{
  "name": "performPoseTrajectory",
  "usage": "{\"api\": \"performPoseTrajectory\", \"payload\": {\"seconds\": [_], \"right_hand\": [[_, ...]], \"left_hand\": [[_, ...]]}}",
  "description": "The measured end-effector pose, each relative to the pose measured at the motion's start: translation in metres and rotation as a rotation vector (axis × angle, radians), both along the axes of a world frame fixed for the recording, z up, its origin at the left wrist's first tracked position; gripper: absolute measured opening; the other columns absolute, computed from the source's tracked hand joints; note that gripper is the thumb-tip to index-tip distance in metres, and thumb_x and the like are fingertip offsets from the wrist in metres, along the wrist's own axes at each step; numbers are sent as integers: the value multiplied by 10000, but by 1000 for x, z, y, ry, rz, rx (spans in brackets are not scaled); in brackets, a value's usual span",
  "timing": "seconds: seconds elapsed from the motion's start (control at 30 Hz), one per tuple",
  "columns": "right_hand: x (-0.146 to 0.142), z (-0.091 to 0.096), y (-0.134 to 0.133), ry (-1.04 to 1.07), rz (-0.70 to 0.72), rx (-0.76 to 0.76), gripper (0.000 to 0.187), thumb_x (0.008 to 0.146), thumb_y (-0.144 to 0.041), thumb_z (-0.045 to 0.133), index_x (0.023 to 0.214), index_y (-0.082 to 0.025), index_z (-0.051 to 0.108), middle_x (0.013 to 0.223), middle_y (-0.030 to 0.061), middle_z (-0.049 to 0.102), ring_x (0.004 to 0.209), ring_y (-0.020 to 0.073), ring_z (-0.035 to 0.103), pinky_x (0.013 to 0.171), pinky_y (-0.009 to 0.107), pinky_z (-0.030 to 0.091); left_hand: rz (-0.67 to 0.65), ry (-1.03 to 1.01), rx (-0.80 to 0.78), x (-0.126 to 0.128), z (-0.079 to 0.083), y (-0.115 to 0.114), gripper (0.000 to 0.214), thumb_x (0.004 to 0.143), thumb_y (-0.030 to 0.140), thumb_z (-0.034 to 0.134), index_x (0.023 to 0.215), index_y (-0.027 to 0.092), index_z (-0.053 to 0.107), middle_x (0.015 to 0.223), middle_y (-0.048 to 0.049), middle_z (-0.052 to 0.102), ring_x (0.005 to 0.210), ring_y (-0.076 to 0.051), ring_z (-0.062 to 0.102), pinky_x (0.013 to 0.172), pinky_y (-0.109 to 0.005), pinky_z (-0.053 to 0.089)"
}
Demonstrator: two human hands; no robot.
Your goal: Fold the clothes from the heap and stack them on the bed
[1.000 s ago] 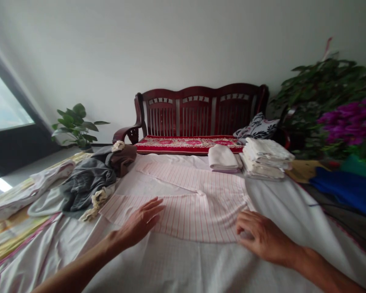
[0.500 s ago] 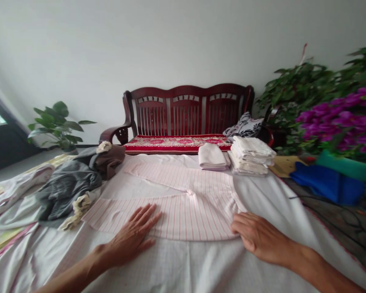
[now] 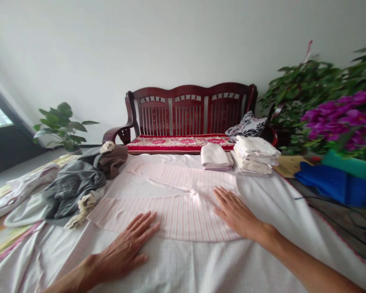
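A pair of pink-striped pants [image 3: 177, 215] lies spread on a white sheet [image 3: 171, 272], with the waistband to the right and the legs pointing left. My left hand [image 3: 128, 244] rests flat on the near leg's lower edge, fingers stretched out, part of the palm over the sheet. On the waist part lies my right hand [image 3: 238, 213], fingers extended and palm down, covering some of the waistband. Neither hand grips the cloth. A small bunched fold shows at the crotch between the legs.
Folded white clothes [image 3: 254, 154] and a smaller folded stack [image 3: 215, 156] stand at the back right. Rumpled grey clothes [image 3: 76, 187] are heaped on the left. Beyond the sheet are a wooden bench [image 3: 189, 110], a blue cloth [image 3: 335, 183] and purple flowers [image 3: 344, 118].
My right hand has let go of the waistband's near corner and moved up and left, now flat on the pants. The left hand stays nearly in place. The view has shifted slightly.
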State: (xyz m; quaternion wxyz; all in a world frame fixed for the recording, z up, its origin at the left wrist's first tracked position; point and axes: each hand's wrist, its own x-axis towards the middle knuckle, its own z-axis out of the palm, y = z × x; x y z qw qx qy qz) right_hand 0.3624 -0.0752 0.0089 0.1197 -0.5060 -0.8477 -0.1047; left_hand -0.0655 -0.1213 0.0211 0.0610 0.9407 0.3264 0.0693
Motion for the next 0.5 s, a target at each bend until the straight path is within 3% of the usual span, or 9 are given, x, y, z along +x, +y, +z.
{"api": "performPoseTrajectory", "payload": {"seconds": [0.1, 0.2, 0.37, 0.47, 0.5], "right_hand": [[12, -23, 3, -54, -24, 31, 581, 998, -458, 377, 1474, -131, 441, 1532, 177, 459, 1427, 299, 402, 1153, 507, 363], [24, -26, 4, -48, -38, 63, 560, 980, -448, 419, 1455, -156, 465, 1524, 168, 471, 1419, 301, 412, 1156, 511, 349], [-1, 5, -7, 37, -95, 53, 372, 920, -331, 552, 1268, -212, 611, 1326, 139, 626, 1235, 306, 555, 1023, 485, 442], [-44, 27, -25, 76, 53, -67, 141, 933, -238, 547, 968, -223, 683, 1005, 67, 689, 970, 235, 614, 858, 389, 477], [-59, 31, -32, 89, 113, -102, 145, 938, -232, 549, 859, -222, 670, 917, 45, 677, 906, 213, 605, 818, 362, 466]], "left_hand": [[31, 22, 14, -19, -3, -1, 764, 948, 540, 519, 1591, 400, 131, 1663, -21, 187, 1495, -353, 273, 1198, -576, 279], [90, -23, 60, -34, -6, 0, 583, 990, 460, 475, 1547, 423, 305, 1629, -14, 316, 1444, -314, 386, 1168, -520, 372], [160, -116, 71, -32, 0, 9, 330, 1030, 305, 420, 1292, 340, 618, 1299, -42, 633, 1128, -197, 613, 980, -344, 521], [105, -88, 144, -22, 7, 15, 232, 1030, 289, 443, 1062, 253, 670, 1034, -43, 684, 922, -181, 617, 849, -331, 508], [87, -76, 177, -20, 8, 16, 228, 1029, 274, 444, 983, 230, 663, 951, -39, 680, 863, -177, 604, 810, -329, 492]]}}
